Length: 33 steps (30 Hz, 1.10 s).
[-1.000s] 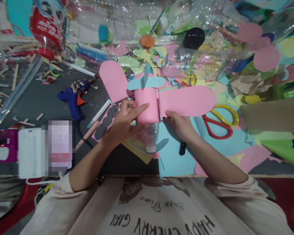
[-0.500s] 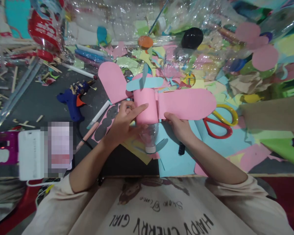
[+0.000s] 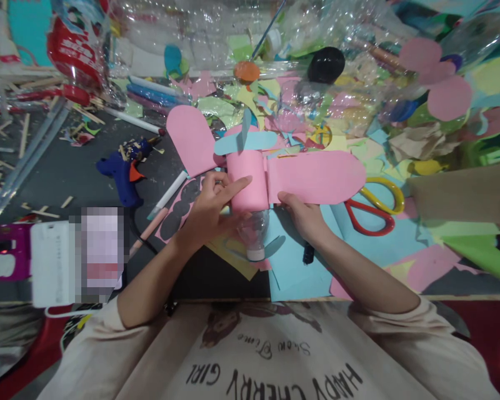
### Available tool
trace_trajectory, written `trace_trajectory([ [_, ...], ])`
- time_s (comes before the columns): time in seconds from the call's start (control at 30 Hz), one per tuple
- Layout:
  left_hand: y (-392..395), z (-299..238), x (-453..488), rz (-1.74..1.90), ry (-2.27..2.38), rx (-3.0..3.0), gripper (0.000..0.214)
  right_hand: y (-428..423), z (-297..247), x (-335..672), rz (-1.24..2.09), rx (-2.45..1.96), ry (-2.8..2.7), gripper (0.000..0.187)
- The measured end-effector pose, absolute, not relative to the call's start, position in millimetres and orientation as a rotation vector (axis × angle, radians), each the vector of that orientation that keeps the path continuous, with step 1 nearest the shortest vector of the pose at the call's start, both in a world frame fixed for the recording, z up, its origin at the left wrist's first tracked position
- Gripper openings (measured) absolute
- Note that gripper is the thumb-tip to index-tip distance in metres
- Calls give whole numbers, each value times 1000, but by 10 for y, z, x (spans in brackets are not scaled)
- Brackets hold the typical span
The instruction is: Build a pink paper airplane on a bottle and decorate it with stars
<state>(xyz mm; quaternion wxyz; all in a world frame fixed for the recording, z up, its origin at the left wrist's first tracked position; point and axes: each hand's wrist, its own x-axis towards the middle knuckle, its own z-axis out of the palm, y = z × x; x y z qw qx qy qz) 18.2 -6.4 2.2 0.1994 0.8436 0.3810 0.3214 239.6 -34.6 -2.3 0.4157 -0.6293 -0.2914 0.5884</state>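
A clear plastic bottle (image 3: pixel 255 230) with a white cap toward me is wrapped in pink paper (image 3: pixel 256 191). My left hand (image 3: pixel 210 208) is closed around its left side, with the index finger lying over the pink wrap. A long rounded pink paper wing (image 3: pixel 320 175) sticks out to the right. My right hand (image 3: pixel 302 216) pinches the wing's lower edge near the bottle. Another pink wing (image 3: pixel 191 139) points up and left. Crossed light-blue paper strips (image 3: pixel 245 143) sit at the bottle's far end.
Left of the bottle lies a blue glue gun (image 3: pixel 127 172). Red and yellow-handled scissors (image 3: pixel 370 222) rest on blue paper (image 3: pixel 302 272) at right. Paper scraps and a red-labelled bottle (image 3: pixel 73 53) fill the back. A white power bank (image 3: pixel 52 264) is at front left.
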Motion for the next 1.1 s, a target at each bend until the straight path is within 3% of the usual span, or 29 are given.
trace_trajectory([
  [1.1,-62,15,184,891,1077,2392,53,-296,71,2398,1525,-1606,-807,27],
])
